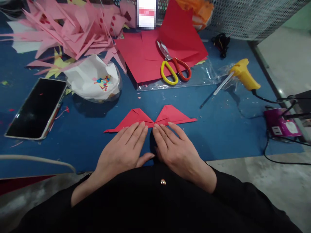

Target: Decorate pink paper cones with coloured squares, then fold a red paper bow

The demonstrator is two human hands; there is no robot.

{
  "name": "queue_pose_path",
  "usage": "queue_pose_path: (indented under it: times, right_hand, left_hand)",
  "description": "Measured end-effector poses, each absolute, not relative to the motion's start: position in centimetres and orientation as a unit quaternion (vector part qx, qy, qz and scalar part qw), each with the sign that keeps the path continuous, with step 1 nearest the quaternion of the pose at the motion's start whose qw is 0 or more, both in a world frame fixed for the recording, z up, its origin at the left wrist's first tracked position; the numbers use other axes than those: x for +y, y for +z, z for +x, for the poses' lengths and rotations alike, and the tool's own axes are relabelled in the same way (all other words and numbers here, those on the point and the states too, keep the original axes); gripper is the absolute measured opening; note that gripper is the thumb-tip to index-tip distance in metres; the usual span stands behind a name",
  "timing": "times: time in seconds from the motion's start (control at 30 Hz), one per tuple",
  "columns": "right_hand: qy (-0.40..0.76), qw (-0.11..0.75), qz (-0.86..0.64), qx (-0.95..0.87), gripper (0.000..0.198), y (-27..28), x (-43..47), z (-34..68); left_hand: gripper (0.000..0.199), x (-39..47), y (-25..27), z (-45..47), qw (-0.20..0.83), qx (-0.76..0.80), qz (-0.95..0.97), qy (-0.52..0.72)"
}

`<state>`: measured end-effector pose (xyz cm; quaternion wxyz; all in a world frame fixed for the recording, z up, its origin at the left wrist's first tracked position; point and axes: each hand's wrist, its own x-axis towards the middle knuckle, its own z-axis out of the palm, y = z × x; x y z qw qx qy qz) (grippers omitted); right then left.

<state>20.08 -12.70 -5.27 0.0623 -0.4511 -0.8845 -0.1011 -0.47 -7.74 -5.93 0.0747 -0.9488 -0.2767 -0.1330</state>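
Observation:
A folded red paper piece (167,116), shaped like two joined triangles, lies flat on the blue mat (218,129). My left hand (123,150) rests palm down with its fingertips pressing the paper's left half. My right hand (176,149) lies beside it, fingertips on the right half. Both hands are flat with fingers together, and they touch near the paper's middle. Neither hand grips anything. Black sleeves cover my forearms.
Beyond the paper lie red sheets (145,55) with red-and-yellow scissors (173,66) on top. A yellow glue gun (244,76) sits right, a phone (36,108) left, a bowl of scraps (93,81) and a pile of pink paper strips (70,29) behind. Cables and a purple device (282,124) lie at the right edge.

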Motion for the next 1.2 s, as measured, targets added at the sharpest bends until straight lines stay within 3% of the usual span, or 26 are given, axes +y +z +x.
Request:
queue_pose_path:
  times: [0.57,0.77,0.93,1.2]
  right_hand:
    - [-0.12,0.095,-0.454,-0.878,0.042,-4.9,-12.5,19.7]
    - [-0.117,0.112,-0.457,-0.875,0.041,-5.1,-12.5,19.7]
    - [-0.099,0.118,-0.456,-0.877,0.042,-5.3,-12.5,20.0]
    - [-0.029,0.134,-0.458,-0.878,0.05,-5.9,-12.9,20.8]
  left_hand:
    - [0.063,-9.7,-5.5,-4.4,0.053,-0.396,-0.908,-0.126]
    - [0.063,-9.7,-4.7,-3.6,0.122,-0.348,-0.926,-0.085]
    - [0.083,-9.7,-3.5,-2.3,0.165,-0.339,-0.925,-0.031]
    - [0.111,-10.2,-3.4,1.1,0.11,-0.403,-0.908,0.039]
